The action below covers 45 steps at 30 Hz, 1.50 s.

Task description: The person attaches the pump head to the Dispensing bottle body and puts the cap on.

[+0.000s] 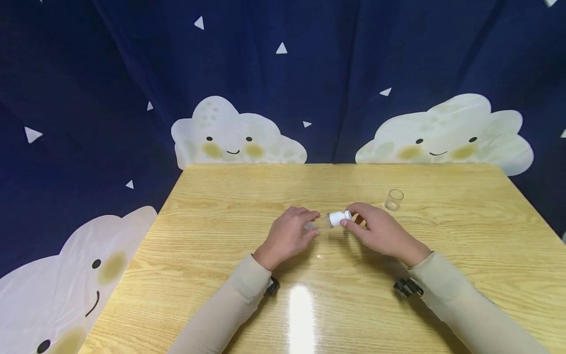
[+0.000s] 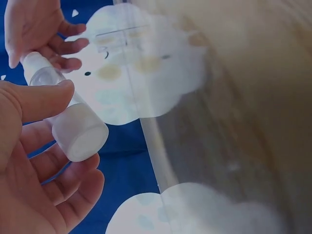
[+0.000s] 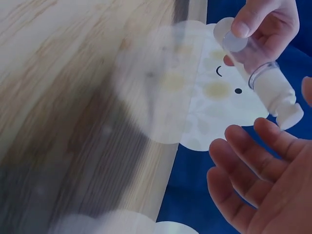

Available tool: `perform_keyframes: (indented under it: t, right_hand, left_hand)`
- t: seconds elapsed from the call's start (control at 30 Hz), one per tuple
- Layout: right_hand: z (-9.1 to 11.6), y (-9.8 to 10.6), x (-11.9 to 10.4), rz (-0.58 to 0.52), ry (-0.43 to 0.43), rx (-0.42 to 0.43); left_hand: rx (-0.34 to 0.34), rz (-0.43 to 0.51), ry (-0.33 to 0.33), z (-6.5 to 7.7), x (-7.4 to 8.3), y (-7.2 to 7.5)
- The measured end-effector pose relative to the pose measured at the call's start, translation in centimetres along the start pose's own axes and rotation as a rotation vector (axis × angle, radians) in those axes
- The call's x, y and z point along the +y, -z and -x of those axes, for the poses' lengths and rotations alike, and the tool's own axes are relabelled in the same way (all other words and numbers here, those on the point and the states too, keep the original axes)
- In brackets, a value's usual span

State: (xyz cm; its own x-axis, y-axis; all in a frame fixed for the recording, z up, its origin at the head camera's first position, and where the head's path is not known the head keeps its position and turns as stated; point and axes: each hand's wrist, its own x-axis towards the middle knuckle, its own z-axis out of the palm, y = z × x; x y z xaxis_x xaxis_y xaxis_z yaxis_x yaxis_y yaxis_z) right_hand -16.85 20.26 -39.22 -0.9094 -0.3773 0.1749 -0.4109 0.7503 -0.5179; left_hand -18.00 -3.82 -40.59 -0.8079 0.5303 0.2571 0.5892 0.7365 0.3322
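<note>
A slim pump bottle (image 1: pixel 339 218) lies nearly level above the table, with a clear body, silver ring, white collar and white pump head (image 3: pixel 289 116). My left hand (image 1: pixel 289 234) grips the clear body near its white base (image 2: pixel 80 132), thumb on one side and fingers on the other. Around the pump end is my right hand (image 1: pixel 382 232), its fingers loosely extended. In the right wrist view the fingertips (image 3: pixel 267 127) are right at the pump head, with the thumb apart from it. A small clear cap (image 1: pixel 393 200) stands on the table just beyond my right hand.
The wooden table (image 1: pixel 212 221) extends under both arms, with a bright light reflection near the front. Behind it and along its left side hangs a dark blue curtain (image 1: pixel 247 73) with white clouds and triangles.
</note>
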Motion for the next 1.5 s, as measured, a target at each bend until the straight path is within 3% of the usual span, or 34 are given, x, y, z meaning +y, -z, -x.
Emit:
perform_keyframes:
  t: [0.5,1.27,1.5]
  right_hand:
    - [0.7,1.7,1.9,-0.004,-0.018,0.076]
    - [2.0,4.1,5.1,-0.002,-0.099,0.095]
    - [2.0,4.5,6.9,0.022,-0.106,0.204]
  left_hand:
    - [0.021,0.024,0.018,-0.1,-0.4,0.2]
    - [0.032,0.035,0.028,0.4,-0.7,0.3]
    - [0.036,0.040,0.021,0.4,-0.7,0.3]
